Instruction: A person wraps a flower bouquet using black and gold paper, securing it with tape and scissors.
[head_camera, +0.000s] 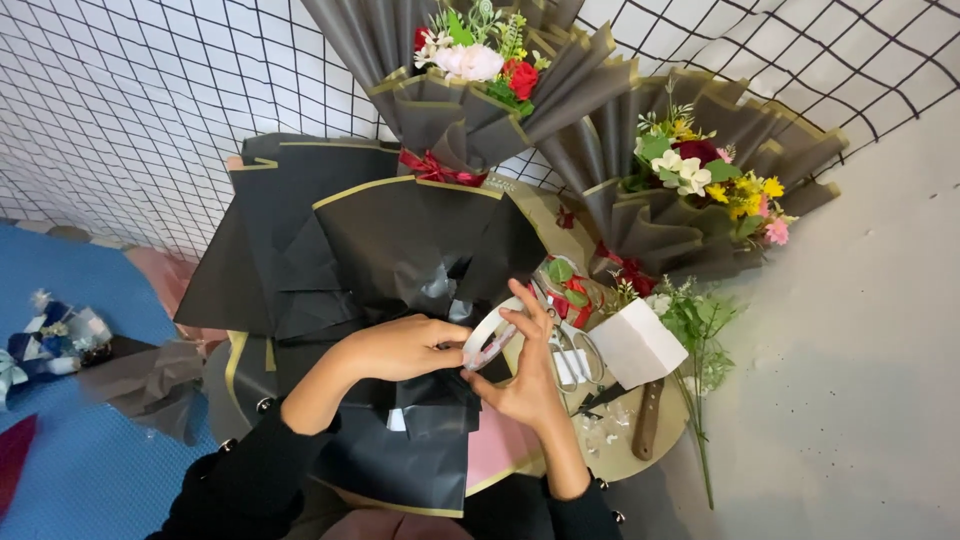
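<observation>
— What is held by each hand?

— A white roll of tape (487, 337) is gripped between the thumb and fingers of the right hand (520, 375), the ring turned up on edge. The left hand (400, 345) is curled, its fingertips pinched at the roll's rim, seemingly on the tape's loose end, though that end is too small to be made out.

— Where is the roll kept, and why there?

— It is held just above the gathered neck of the black wrapping paper (380, 260), which is spread over the small round table (625, 465) and the lap. Kept there, the roll is close to the point where the gold-edged folds are bunched together.

— What is set around it?

— Scissors (570, 355) are laid just beside the right hand. A white block (637, 343) and a wooden-handled knife (647, 420) are placed further right, near the table's edge, with green stems (697, 340) hung over it. Two finished bouquets (480, 60) are leaned against the wire grid (150, 100) behind.

— Is there room left for moving?

— Little on the table; most of it is covered by paper and tools. More open room is seen over the grey floor (850, 380) on the right and the blue mat (80, 460) on the left.
</observation>
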